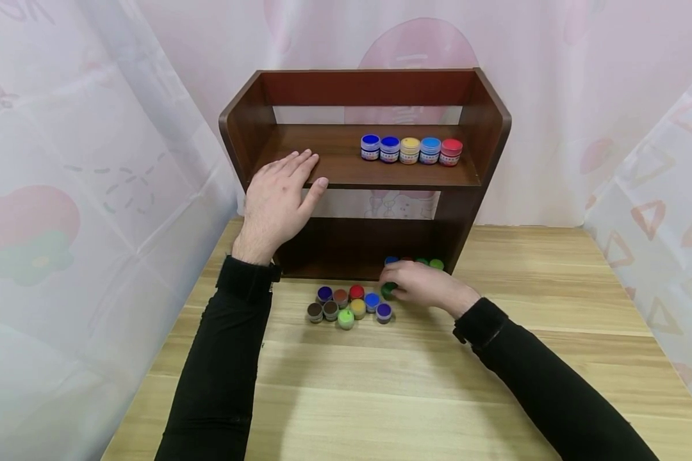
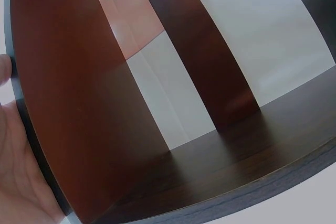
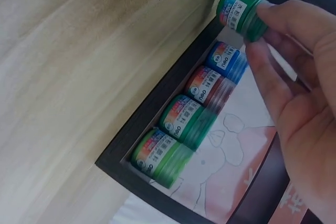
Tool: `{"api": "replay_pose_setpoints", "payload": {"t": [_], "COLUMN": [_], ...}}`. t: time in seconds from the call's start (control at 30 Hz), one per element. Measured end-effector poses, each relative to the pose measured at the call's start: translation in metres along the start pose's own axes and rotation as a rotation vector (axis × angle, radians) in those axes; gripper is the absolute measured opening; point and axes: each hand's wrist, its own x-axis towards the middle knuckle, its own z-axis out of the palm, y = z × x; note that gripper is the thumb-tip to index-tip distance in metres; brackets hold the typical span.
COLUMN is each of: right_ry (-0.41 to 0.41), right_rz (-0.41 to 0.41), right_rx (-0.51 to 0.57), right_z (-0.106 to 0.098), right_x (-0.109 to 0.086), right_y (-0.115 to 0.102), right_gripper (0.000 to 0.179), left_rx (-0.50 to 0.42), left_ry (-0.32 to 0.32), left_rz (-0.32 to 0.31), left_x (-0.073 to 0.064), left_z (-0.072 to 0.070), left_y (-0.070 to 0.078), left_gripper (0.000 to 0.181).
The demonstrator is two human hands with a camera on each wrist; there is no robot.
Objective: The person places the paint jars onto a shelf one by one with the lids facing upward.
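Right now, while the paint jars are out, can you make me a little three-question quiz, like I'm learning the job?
1. How many jars stand on the upper shelf?
2. True or false: the left hand is holding a jar.
3. What colour is the jar pinched in the right hand?
A) red
B) green
C) yellow

Key:
1. Five.
2. False; it is at the left end of the upper shelf, with no jar in it.
3. B, green.

Rear curtain [image 1: 544, 83]: pale pink, printed, vertical folds.
Left curtain [image 1: 100, 211]: white, creased, red-and-green print.
Right curtain [image 1: 663, 211]: white, triangle prints.
Tabletop [image 1: 553, 275]: light wood grain.
Lighting: soft shadows.
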Motion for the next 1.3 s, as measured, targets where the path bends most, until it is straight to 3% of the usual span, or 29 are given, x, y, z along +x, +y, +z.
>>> {"api": "replay_pose_setpoints", "payload": {"t": [0.2, 0.33, 0.53, 0.67, 1.1, 1.2, 1.3], "right_ry": [0.037, 0.097, 0.249, 0.285, 0.290, 0.265, 0.206], "right_rz": [0.084, 0.207, 0.428, 0.506, 0.572, 0.548, 0.444], "right_rx": [-0.027, 0.002, 0.050, 0.083, 0.075, 0.051, 0.035], "right_z": [-0.003, 0.000, 0.009, 0.014, 0.020, 0.018, 0.012], "right_x": [-0.013, -0.022, -0.031, -0.033, -0.034, -0.035, -0.037], "right_y": [-0.003, -0.008, -0.020, -0.026, -0.028, -0.024, -0.016], "right_gripper": [0.028, 0.027, 0.025, 0.022, 0.020, 0.023, 0.025], "left_rx": [-0.004, -0.006, -0.001, 0.006, 0.005, 0.000, -0.003], "left_ry": [0.003, 0.008, 0.013, 0.018, 0.020, 0.020, 0.024], "left_rz": [0.000, 0.002, 0.004, 0.005, 0.007, 0.007, 0.009], "left_x": [0.000, 0.000, 0.000, 0.000, 0.000, 0.000, 0.000], "left_z": [0.000, 0.000, 0.000, 0.001, 0.001, 0.001, 0.002], "left_y": [0.000, 0.000, 0.000, -0.001, -0.001, -0.001, -0.001], "left_gripper": [0.079, 0.079, 0.079, 0.079, 0.079, 0.079, 0.079]}}
